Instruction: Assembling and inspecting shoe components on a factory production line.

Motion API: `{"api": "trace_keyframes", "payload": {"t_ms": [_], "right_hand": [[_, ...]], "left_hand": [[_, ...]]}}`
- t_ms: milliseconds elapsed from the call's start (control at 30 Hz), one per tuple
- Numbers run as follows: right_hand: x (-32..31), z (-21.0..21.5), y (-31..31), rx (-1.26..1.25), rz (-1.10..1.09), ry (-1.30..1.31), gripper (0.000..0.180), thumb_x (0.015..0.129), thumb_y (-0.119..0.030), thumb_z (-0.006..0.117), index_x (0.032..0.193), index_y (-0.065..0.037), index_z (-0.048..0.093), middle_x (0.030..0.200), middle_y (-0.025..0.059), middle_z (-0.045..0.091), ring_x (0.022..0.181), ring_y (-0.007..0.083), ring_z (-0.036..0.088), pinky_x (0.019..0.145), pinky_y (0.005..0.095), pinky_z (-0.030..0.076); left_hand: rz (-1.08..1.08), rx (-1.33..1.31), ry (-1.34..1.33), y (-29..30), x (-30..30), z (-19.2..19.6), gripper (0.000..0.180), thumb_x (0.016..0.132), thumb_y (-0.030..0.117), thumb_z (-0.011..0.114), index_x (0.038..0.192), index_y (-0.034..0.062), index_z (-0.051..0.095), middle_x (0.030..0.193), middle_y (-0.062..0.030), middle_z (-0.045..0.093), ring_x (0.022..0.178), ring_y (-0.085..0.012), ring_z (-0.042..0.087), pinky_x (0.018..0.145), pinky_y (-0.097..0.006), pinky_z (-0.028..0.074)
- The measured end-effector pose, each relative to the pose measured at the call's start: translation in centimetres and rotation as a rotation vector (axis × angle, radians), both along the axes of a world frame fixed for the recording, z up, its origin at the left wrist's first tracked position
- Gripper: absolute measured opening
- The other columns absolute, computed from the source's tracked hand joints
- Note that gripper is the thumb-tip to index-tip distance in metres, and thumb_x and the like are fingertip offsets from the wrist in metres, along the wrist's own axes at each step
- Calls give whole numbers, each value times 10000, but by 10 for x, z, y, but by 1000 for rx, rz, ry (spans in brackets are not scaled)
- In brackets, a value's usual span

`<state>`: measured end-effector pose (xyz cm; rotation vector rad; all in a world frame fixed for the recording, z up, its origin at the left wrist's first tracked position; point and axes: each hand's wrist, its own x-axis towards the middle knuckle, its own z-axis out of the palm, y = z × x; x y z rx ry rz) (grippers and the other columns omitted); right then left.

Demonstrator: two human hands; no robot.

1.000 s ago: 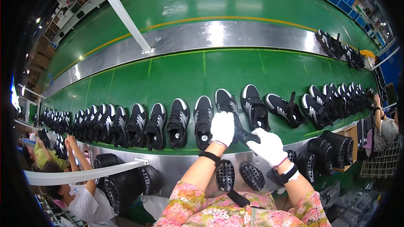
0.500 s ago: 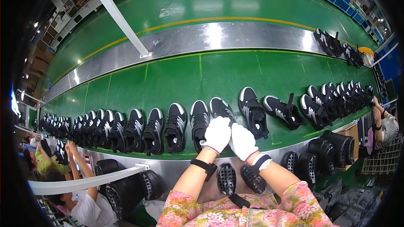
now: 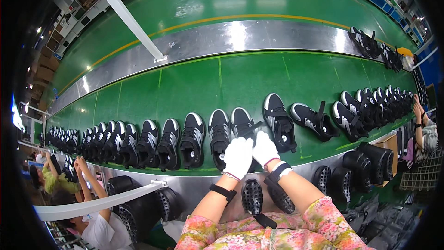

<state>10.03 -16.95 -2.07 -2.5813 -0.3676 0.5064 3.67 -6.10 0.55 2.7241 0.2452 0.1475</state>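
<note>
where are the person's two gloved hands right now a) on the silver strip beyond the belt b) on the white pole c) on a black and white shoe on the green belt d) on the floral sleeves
c: both the left hand and right hand rest together on a black and white shoe in the row on the green belt.

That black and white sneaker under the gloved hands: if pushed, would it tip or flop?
The sneaker probably stays upright, since it sits flat on the green belt. Its upper looks soft and its laces loose, so those likely flop. It is probably light.

A row of shoes (image 3: 194, 141) lies across the conveyor belt (image 3: 194, 88). Both hands, left hand (image 3: 238, 156) and right hand (image 3: 264, 148), rest side by side on one shoe (image 3: 243, 125) mid-row.
</note>
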Motion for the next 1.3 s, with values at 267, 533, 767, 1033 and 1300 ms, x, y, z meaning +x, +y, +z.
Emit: {"api": "trace_keyframes", "payload": {"t_ms": [267, 533, 767, 1033, 1300], "right_hand": [[0, -3, -3, -71, 98, -183, 326, 901, -246, 547, 1139, -24, 533, 1015, 202, 612, 903, 398, 657, 791, 497, 526], [23, 15, -33, 480, 108, 343, 678, 804, -300, 750, 1326, 25, 466, 1100, 220, 630, 1035, 308, 640, 849, 401, 533], [49, 77, 1, 924, -345, 675, 493, 891, -327, 722, 1211, 3, 546, 835, 52, 618, 747, 137, 616, 600, 269, 513], [34, 34, -29, 758, -339, 684, 110, 921, -133, 615, 866, -39, 599, 652, 59, 598, 497, 134, 549, 434, 277, 442], [8, 0, -25, 749, -356, 716, 152, 915, -144, 656, 891, -24, 566, 669, 60, 593, 493, 161, 559, 451, 295, 462]], "left_hand": [[-80, 33, 0, 0, 1, 7, 156, 926, 215, 542, 907, 116, 662, 823, -120, 606, 810, -310, 603, 695, -445, 503], [-40, 49, -170, 12, -8, -6, 290, 800, 150, 612, 1079, 82, 651, 898, -99, 586, 860, -288, 579, 731, -414, 487], [-1, -9, -170, 15, -18, -13, 380, 734, 145, 679, 1108, 90, 648, 975, -108, 612, 925, -298, 584, 788, -414, 495], [151, -100, -252, 11, -17, -18, 316, 704, 74, 668, 1019, 91, 649, 987, -120, 631, 995, -323, 586, 877, -436, 461], [227, -142, -233, 5, -13, -15, 298, 714, 89, 680, 1009, 73, 642, 977, -130, 628, 956, -325, 601, 861, -433, 474]]}}
